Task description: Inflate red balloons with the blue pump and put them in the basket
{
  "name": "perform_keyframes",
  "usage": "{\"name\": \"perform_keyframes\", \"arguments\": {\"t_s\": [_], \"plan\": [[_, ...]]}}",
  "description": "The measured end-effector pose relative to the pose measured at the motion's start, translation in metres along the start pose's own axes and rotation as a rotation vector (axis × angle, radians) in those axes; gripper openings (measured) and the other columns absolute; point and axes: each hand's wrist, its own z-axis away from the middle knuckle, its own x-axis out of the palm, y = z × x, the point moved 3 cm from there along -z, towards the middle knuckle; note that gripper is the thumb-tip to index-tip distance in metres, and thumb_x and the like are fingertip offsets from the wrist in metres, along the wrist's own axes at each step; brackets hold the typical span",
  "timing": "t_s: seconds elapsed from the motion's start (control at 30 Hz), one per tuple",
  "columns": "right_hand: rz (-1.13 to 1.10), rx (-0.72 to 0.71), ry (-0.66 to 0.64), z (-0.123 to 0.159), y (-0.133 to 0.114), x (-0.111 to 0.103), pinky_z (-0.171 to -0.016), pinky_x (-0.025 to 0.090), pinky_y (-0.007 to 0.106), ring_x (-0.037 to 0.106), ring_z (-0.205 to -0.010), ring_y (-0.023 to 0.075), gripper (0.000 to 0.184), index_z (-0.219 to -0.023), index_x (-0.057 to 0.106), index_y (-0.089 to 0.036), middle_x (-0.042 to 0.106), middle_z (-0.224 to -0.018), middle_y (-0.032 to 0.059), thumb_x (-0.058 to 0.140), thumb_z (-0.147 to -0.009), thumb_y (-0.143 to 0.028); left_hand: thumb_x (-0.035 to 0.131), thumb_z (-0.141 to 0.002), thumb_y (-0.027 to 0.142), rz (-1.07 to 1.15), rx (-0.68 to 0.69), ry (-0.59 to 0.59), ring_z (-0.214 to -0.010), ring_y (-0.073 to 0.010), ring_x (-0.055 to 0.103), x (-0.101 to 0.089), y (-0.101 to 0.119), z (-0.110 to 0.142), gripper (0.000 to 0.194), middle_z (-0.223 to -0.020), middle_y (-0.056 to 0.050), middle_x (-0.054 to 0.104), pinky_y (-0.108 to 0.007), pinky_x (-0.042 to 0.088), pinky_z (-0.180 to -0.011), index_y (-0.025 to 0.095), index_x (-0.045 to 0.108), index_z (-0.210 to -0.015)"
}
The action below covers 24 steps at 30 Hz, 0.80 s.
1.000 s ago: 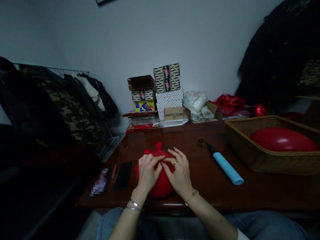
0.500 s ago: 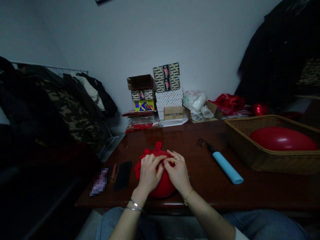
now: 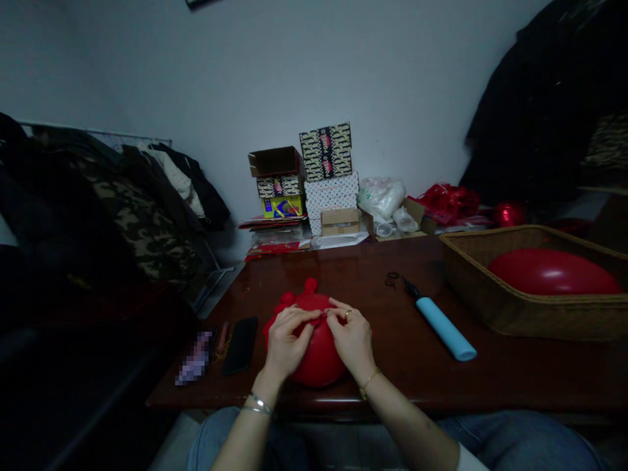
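Note:
A round red balloon (image 3: 320, 363) rests near the front edge of the brown table, under both my hands. My left hand (image 3: 285, 341) lies over its upper left side, forefinger stretched to the balloon's top and fingertips closed on the red rubber there. From the right, my right hand (image 3: 356, 341) pinches the same spot with thumb and forefinger. The small piece between the fingertips is mostly hidden. Just behind the balloon, smaller red lobes (image 3: 310, 286) stick up; whether they belong to it I cannot tell.
A blue hand pump (image 3: 446, 329) and black scissors (image 3: 391, 280) lie right of my hands. Further right, a wicker basket (image 3: 520, 317) holds a big red balloon (image 3: 554, 271). A dark phone (image 3: 240, 345) lies left. Stacked boxes (image 3: 332, 196) stand at the back.
My left hand has shifted slightly left and its thumb has moved away from the right hand's fingers. My right hand stays at the balloon's top, with little movement.

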Motion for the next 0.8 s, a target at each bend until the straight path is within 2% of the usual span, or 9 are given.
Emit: {"name": "perform_keyframes", "arguments": {"t_s": [0.17,0.3,0.4,0.5,0.67,0.8], "plan": [[0.037,-0.017,0.006,0.001,0.000,-0.001,-0.092,0.041,0.035,0.059,-0.098,0.0187,0.021,-0.079,0.070,-0.023,0.067,-0.106,0.0029,0.050,-0.077,-0.030,0.058,-0.081,0.024,0.187,-0.198,0.104,-0.100,-0.0198,0.059,0.001,-0.008,0.003,0.009,-0.102,-0.008,0.067,-0.039,0.042,-0.094,0.019,0.062,-0.087],[-0.002,-0.086,-0.048,0.002,0.001,0.001,-0.095,0.041,0.034,0.058,-0.102,0.0177,0.024,-0.093,0.068,-0.022,0.064,-0.113,0.0045,0.051,-0.077,-0.029,0.055,-0.084,0.029,0.266,-0.288,0.108,-0.110,-0.0209,0.056,0.004,-0.011,0.005,0.011,-0.101,-0.010,0.067,-0.041,0.038,-0.098,0.019,0.057,-0.087],[-0.038,-0.183,-0.124,0.003,-0.003,-0.001,-0.099,0.039,0.035,0.054,-0.110,0.0174,0.033,-0.108,0.062,-0.021,0.059,-0.120,0.0060,0.050,-0.078,-0.025,0.055,-0.083,0.030,0.251,-0.298,0.095,-0.110,-0.0209,0.056,0.003,-0.010,0.005,0.012,-0.102,-0.009,0.067,-0.041,0.038,-0.098,0.019,0.056,-0.088],[-0.016,-0.251,-0.193,0.005,-0.008,-0.003,-0.101,0.036,0.037,0.049,-0.116,0.0174,0.038,-0.114,0.058,-0.020,0.055,-0.125,0.0068,0.049,-0.077,-0.022,0.054,-0.084,0.029,0.245,-0.287,0.087,-0.108,-0.0201,0.057,0.001,-0.007,0.003,0.011,-0.106,-0.009,0.065,-0.042,0.037,-0.099,0.019,0.056,-0.088],[0.174,-0.335,-0.267,0.006,-0.010,0.006,-0.105,0.030,0.045,0.034,-0.128,0.0220,0.050,-0.124,0.051,-0.022,0.045,-0.136,0.0066,0.054,-0.074,-0.028,0.059,-0.080,0.031,0.155,-0.252,0.085,-0.112,-0.0221,0.052,-0.003,0.000,-0.001,0.012,-0.111,-0.009,0.062,-0.045,0.034,-0.101,0.019,0.061,-0.082],[0.309,-0.325,-0.288,0.006,-0.003,0.017,-0.106,0.026,0.051,0.026,-0.133,0.0259,0.058,-0.130,0.045,-0.024,0.038,-0.141,0.0057,0.056,-0.074,-0.033,0.063,-0.077,0.031,0.103,-0.226,0.068,-0.114,-0.0234,0.050,-0.003,-0.001,-0.001,0.012,-0.115,-0.009,0.061,-0.045,0.033,-0.101,0.019,0.064,-0.077]]}}
